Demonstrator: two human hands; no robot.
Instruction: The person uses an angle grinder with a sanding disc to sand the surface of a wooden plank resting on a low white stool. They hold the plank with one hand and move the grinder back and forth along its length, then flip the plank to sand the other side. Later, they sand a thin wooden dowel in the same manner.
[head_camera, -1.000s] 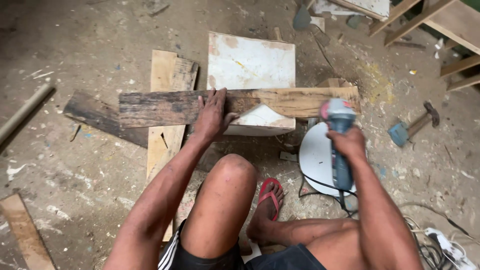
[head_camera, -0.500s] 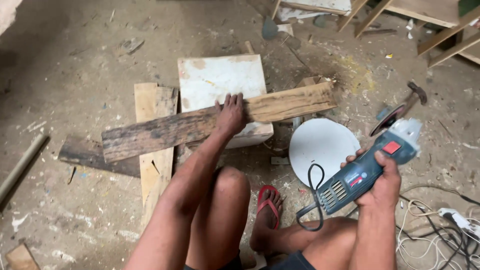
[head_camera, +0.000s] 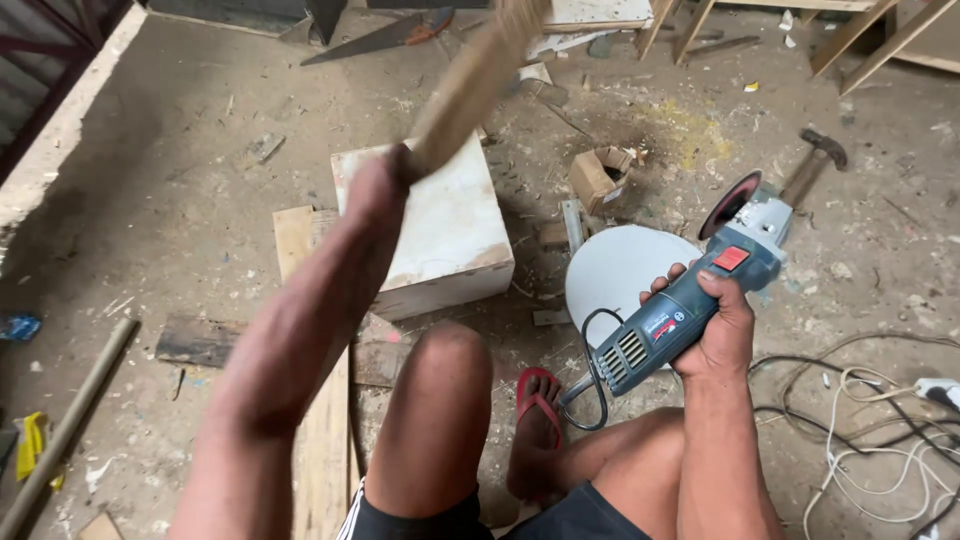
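Observation:
My left hand grips a weathered wooden plank and holds it raised off the floor, blurred by motion, above a white box. My right hand holds a blue angle grinder at the right, its red-brown disc pointing away from me and clear of the wood. The grinder's black cord loops down by my knee. My bare knee and a foot in a red sandal are in the middle foreground.
A round white disc lies beside the box. A hammer, a small cardboard box, a handsaw and wooden frames lie further off. Flat boards rest left of the box, a pole far left, tangled cables right.
My left hand has lifted the plank off the white box and swung it upward. The grinder has stayed out to the right, held away from the wood.

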